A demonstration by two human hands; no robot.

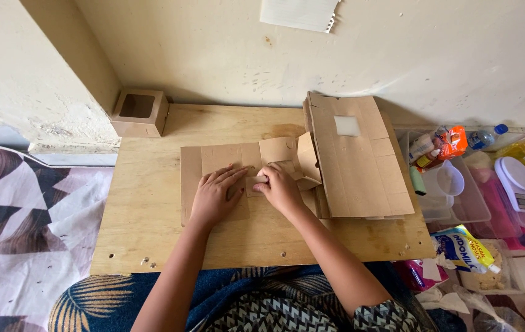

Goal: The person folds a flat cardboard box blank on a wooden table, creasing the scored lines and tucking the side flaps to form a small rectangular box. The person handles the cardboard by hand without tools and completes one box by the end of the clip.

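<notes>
Pressing flat on a brown cardboard blank [213,175], the left hand [213,198] lies palm down w/ fingers spread wide, holding nothing, just weighting the sheet. Right hand [281,189] sits just beside it, fingers curled narrow, pinching a small tab [255,182] of the same blank btwn thumb & fingertips. Blank lies mid-board on a plywood board [145,233], its left edge well in from the board's left edge, near edge approx parallel to the board's front. Its right end has flaps [306,158] folded up & tilted, touching a stack of flat cardboard blanks [361,166] that rests at an angle on the board's right side, w/ a pale window patch near the top.

Open room: bare wood left of the blank & along the front strip by the screw holes; right side is crowded by the stack, which reaches almost to the board's right edge. Back-left corner holds a finished small window box [140,112], upright against the wall [397,49], well apart from both hands. Off the board's right edge: clear plastic tub [459,209] w/ packets & bottles, close alongside. Patterned cloth [22,233] lies left of the board.
</notes>
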